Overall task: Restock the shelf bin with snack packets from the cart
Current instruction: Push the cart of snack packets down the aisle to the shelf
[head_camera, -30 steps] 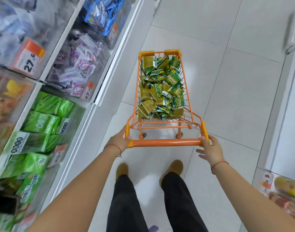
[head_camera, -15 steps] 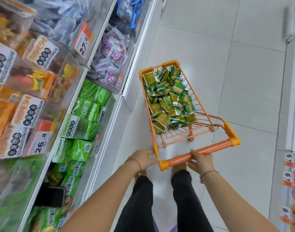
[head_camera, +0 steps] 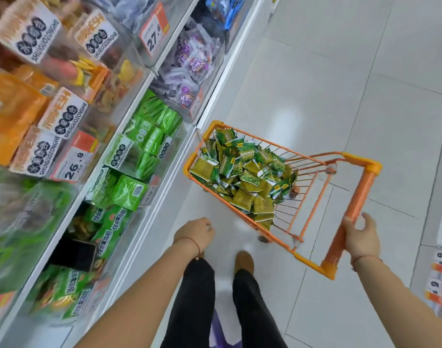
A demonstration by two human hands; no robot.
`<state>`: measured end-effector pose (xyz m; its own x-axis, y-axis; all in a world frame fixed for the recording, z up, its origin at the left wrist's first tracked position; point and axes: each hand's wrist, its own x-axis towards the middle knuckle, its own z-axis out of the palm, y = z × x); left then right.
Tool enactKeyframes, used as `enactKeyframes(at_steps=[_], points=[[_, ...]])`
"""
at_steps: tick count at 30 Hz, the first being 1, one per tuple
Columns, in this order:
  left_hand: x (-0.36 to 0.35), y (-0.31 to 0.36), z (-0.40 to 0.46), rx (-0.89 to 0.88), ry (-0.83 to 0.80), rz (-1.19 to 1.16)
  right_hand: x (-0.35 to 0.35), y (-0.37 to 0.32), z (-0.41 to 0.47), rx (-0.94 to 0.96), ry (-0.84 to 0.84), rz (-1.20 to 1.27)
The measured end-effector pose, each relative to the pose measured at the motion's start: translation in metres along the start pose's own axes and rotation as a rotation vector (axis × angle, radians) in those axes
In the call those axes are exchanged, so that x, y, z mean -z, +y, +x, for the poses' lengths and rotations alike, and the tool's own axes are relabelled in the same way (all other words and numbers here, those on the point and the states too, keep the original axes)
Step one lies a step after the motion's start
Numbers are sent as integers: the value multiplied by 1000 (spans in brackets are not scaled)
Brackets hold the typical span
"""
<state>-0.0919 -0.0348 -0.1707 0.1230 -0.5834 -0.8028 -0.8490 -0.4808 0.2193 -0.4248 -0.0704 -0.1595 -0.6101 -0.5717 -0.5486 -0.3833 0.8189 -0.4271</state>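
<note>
Gripping the orange handle bar [head_camera: 350, 217] of a small wire shopping cart [head_camera: 312, 172], the right hand [head_camera: 362, 237] has its fingers wrapped over the bar near its lower end, a red string around that wrist. The cart stands angled on the pale tiled floor [head_camera: 340, 84], its nose just beside the white base of the shelving [head_camera: 164, 197] on the left. Its basket is heaped with small green and olive snack packets [head_camera: 242, 177], piled toward the front. The left hand [head_camera: 196, 232] is off the cart, hanging free above the floor between the shelving and the cart's near corner, with its fingers loosely curled and nothing in them; a red string circles this wrist too. On the shelving, clear bins hold bright green packets [head_camera: 149, 139] at the level nearest the cart, purple-wrapped sweets [head_camera: 190, 64] further along, and orange and yellow packs [head_camera: 11, 106] above, with price tags reading 27.6 [head_camera: 153, 38] and 26.8 [head_camera: 74, 164]. Below, black trousers and tan shoes [head_camera: 244, 261] show between the arms.
</note>
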Motion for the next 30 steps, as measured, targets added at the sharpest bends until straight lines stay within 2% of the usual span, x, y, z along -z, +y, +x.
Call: enactKeyframes(at_steps=[6, 8, 10, 11, 13, 15, 17, 22, 26, 30], points=[[-19, -40, 2, -18, 85, 109, 2, -19, 15, 178, 121, -166], [-21, -56, 7, -42, 144, 167, -16, -19, 0, 347, 190, -237], [-21, -68, 12, -97, 167, 266, -46, -11, -22, 610, 182, -405], [-22, -73, 16, -139, 169, 337, -66, -6, -36, 729, 105, -519], [-25, -83, 25, -240, 157, 485, -107, 11, -61, 853, -154, -816], [-33, -96, 34, -346, 133, 656, -144, 32, -83, 867, -424, -1002], [-41, -111, 36, -444, 99, 793, -171, 49, -103, 842, -600, -1046], [-72, -129, 25, -562, 39, 802, -197, 78, -134, 930, -599, -1286], [-92, -148, 20, -536, 41, 676, -198, 100, -128, 1054, -634, -1143], [-123, -175, 8, -471, 251, 401, -207, 114, -133, 1187, -726, -1021]])
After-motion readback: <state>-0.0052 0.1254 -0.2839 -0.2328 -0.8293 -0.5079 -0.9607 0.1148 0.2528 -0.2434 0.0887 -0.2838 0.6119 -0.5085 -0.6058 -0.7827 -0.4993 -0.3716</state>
